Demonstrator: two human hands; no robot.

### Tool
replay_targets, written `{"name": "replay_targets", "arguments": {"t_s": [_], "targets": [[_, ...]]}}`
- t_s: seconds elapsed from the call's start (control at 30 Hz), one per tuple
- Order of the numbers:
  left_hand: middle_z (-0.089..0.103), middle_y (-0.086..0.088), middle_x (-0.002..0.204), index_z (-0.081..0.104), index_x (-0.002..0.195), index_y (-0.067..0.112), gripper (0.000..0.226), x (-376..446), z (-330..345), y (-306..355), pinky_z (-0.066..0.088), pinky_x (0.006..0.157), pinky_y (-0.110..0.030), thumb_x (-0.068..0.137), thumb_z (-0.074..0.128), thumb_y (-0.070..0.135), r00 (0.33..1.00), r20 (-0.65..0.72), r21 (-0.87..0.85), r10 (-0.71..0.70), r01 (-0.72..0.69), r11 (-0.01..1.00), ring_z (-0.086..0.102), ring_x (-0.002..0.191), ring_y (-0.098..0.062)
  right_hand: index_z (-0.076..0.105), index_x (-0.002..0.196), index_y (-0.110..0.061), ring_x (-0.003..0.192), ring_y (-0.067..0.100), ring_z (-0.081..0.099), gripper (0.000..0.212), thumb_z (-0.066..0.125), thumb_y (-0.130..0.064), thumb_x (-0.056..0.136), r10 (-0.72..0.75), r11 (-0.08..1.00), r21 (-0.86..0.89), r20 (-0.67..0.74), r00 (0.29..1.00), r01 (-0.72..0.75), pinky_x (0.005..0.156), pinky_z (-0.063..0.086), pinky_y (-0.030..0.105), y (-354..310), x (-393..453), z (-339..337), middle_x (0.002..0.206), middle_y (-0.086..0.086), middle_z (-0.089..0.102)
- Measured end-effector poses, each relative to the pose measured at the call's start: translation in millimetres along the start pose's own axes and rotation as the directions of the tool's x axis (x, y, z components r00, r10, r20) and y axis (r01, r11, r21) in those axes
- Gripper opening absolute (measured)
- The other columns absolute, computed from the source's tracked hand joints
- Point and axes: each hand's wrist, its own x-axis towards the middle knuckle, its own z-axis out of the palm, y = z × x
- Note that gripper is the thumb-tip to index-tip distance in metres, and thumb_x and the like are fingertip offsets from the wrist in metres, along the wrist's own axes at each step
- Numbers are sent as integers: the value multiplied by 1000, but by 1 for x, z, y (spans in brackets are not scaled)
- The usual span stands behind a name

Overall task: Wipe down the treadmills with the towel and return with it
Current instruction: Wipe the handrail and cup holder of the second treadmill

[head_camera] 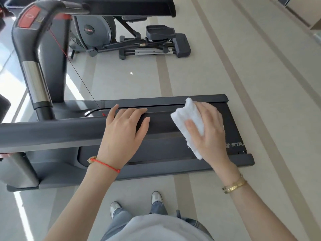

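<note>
A dark grey treadmill (156, 101) lies across the view in front of me, its belt deck running left to right. My left hand (123, 133) rests flat on the near handrail (52, 133), fingers straight over its end. My right hand (208, 129) grips a folded white towel (187, 117), thumb on top and fingers wrapped round its far side, holding it above the rear part of the belt. Whether the towel touches the belt I cannot tell.
The treadmill's upright post (34, 80) and console with a red key cord (78, 79) rise at the left. An elliptical trainer (132, 42) stands on the pale floor beyond. My feet (135, 204) stand close to the treadmill's near side rail.
</note>
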Motion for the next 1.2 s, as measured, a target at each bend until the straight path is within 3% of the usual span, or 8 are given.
{"name": "replay_targets", "arguments": {"t_s": [0.13, 0.2, 0.27, 0.43, 0.53, 0.7, 0.87, 1.2], "targets": [[70, 2, 106, 66, 118, 14, 35, -1, 1, 1, 30, 114, -46, 100, 42, 32, 1000, -26, 14, 11, -11, 1000, 63, 100, -22, 59, 91, -46, 88, -5, 56, 15, 51, -57, 87, 191, 960, 161, 213, 958, -227, 82, 44, 26, 9, 34, -12, 90, -21, 62], [70, 2, 106, 66, 117, 14, 35, -1, 1, 1, 31, 113, -46, 99, 42, 32, 999, -33, 21, 18, -17, 1000, 64, 99, -23, 53, 65, -40, 66, 5, 52, 24, 54, -56, 83, 259, 885, 259, 415, 872, -386, 72, 42, 30, 15, 55, -21, 63, -17, 54], [70, 2, 106, 66, 117, 14, 35, -2, 2, 0, 30, 113, -45, 99, 42, 32, 999, -38, 19, 18, -17, 1000, 64, 99, -24, 53, 62, -38, 65, 8, 50, 26, 54, -54, 83, 289, 872, 241, 448, 846, -426, 71, 41, 31, 14, 57, -23, 61, -16, 51], [70, 2, 104, 66, 117, 15, 35, 0, 4, 0, 30, 114, -44, 99, 42, 33, 999, -40, 18, 9, -9, 1000, 63, 99, -25, 58, 111, -36, 100, 7, 55, 25, 49, -50, 93, 135, 982, 112, 151, 979, -152, 88, 42, 27, 1, 22, -12, 104, -15, 60], [70, 1, 106, 66, 118, 14, 32, -1, 3, -1, 26, 117, -46, 101, 45, 30, 999, -34, 4, 13, -13, 1000, 63, 101, -24, 56, 128, -25, 108, 17, 51, 42, 43, -49, 96, -39, 996, -72, 134, 990, 49, 97, 38, 32, -4, 16, -10, 119, -4, 56], [68, 0, 111, 65, 120, 12, 30, -6, -6, -8, 15, 121, -50, 98, 50, 26, 998, -65, -11, -2, 1, 1000, 60, 109, -22, 63, 117, -18, 85, 26, 60, 43, 35, -45, 101, -223, 893, -346, 219, 950, 289, 79, 45, 41, -26, 35, 4, 102, 1, 65], [68, -4, 112, 64, 121, 7, 28, -17, -24, -44, 20, 120, -50, 96, 54, 16, 990, -129, -48, -49, 43, 998, 60, 109, -25, 61, 114, -15, 72, 26, 58, 51, 22, -46, 103, -268, 852, -363, 319, 909, 379, 67, 45, 40, -65, 45, 36, 91, 3, 63], [68, -5, 110, 66, 118, 7, 25, -48, -80, -149, 22, 120, -46, 95, 57, 12, 964, -229, -74, -132, 118, 990, 60, 107, -24, 63, 112, -15, 70, 21, 58, 44, 30, -44, 104, -429, 783, -390, 226, 874, 485, 66, 47, 32, -151, 38, 114, 92, 0, 62]]}}
